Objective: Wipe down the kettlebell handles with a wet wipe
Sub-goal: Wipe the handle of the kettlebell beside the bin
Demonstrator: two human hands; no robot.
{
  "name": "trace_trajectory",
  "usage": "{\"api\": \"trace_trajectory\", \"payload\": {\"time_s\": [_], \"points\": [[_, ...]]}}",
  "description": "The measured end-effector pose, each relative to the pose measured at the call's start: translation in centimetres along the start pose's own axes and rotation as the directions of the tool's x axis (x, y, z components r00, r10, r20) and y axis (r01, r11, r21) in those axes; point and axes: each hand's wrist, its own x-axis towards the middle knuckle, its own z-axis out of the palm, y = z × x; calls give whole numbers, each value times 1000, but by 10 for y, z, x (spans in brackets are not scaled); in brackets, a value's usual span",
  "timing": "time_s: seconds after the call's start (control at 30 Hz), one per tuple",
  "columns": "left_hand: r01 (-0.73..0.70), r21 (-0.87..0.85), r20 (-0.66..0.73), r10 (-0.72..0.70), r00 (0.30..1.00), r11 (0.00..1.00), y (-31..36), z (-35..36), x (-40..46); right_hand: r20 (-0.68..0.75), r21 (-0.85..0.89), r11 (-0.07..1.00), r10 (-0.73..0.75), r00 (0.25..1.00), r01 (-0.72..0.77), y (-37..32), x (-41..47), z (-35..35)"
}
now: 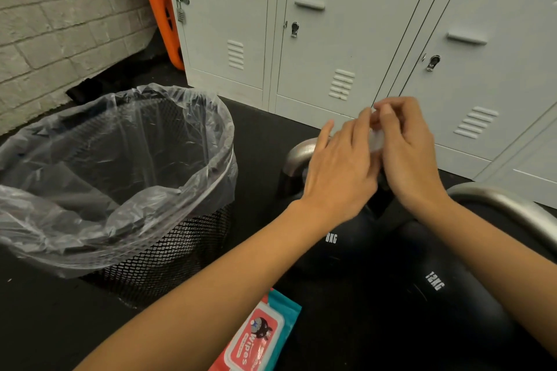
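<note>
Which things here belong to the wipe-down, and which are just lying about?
Job:
wet wipe between both hands
8 kg kettlebell handle
12 kg kettlebell handle
wipes pack

Lying about:
lined mesh bin
lockers
orange board

Both forearms are bare to the frame's lower edge, no sleeves showing. The left hand (340,166) and right hand (407,153) wear no gloves.

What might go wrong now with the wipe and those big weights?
The wipe is bunched between both hands, left hand and right hand, above the kettlebell handle; it might slip and land on the floor. The wipes pack sits under the left arm, so an elbow might nudge it.
</note>
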Motion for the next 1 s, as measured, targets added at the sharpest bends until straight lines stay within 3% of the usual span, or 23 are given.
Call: {"api": "trace_trajectory", "payload": {"time_s": [0.1, 0.17, 0.27, 0.37, 0.53, 0.67, 0.73, 0.8, 0.87, 1.0], "points": [[134, -232, 24, -132, 991, 964, -1, -11, -2, 78, -15, 999, -48, 996, 50, 5, -8, 1], [155, -288, -16, -166, 986, 945, -9, -17, -9, 181, -160, 974, -133, 974, 163, 13, -10, 1], [179, -333, -91, -221, 971, 926, -28, -24, -23, 304, -490, 763, -304, 903, 422, 23, -10, -3], [271, -383, -138, -345, 929, 883, -43, -29, -36, 275, -603, 621, -427, 861, 501, 24, -9, -4], [364, -387, -101, -431, 897, 847, -55, -29, -48, 377, -609, 666, -234, 896, 431, -1, -1, 25], [379, -373, -90, -439, 894, 847, -56, -24, -57, 464, -696, 453, -308, 831, 557, -17, -2, 49], [387, -357, -75, -439, 896, 851, -57, -21, -62, 511, -749, 376, -196, 837, 545, -14, -1, 47], [397, -343, -64, -443, 895, 851, -58, -19, -66, 522, -744, 402, -149, 840, 534, -9, 0, 36], [417, -334, -55, -459, 887, 845, -58, -19, -67, 448, -737, 515, -111, 887, 437, -1, 2, 17], [470, -291, -20, -496, 868, 834, -62, -19, -68, 402, -749, 613, 117, 908, 253, 23, -3, -24]]}}
